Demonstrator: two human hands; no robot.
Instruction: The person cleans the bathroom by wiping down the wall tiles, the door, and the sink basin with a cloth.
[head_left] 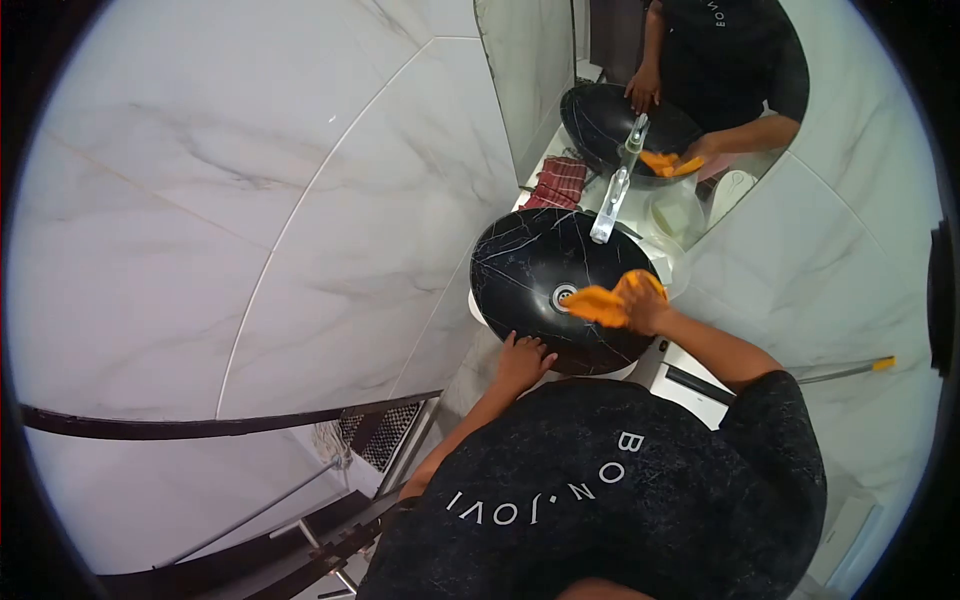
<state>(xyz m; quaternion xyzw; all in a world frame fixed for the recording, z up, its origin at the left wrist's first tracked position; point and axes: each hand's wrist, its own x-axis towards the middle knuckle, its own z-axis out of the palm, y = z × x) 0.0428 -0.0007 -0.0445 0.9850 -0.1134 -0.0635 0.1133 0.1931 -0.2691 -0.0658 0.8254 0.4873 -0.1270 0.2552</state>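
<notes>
Below me is a black, white-veined basin (530, 255) with a metal drain (564, 297) at its bottom. My right hand (645, 305) grips an orange cloth (597, 305) over the basin's right side, and one end of the cloth hangs toward the drain. On the near rim, to the left, rests my left hand (526, 360) with its fingers spread and nothing in them. A chrome faucet (610, 207) stands behind the basin. Whether the cloth touches the basin's surface I cannot tell.
Behind the basin lies a red checked cloth (556, 183). A mirror (735, 60) on the wall reflects the basin and my arms. White marbled wall (200, 200) rises on the left. A mop (330, 440) stands at lower left; a yellow-tipped stick (882, 364) is at right.
</notes>
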